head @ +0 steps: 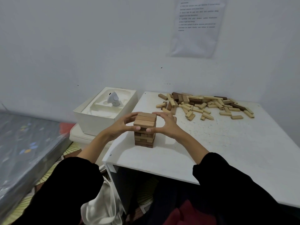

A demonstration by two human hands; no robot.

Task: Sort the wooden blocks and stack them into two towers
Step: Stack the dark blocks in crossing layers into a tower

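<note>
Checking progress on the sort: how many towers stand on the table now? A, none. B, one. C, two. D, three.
B: a single tower stands on the table, the left hand and right hand holding its top, and the other blocks lie in a loose pile.
</note>
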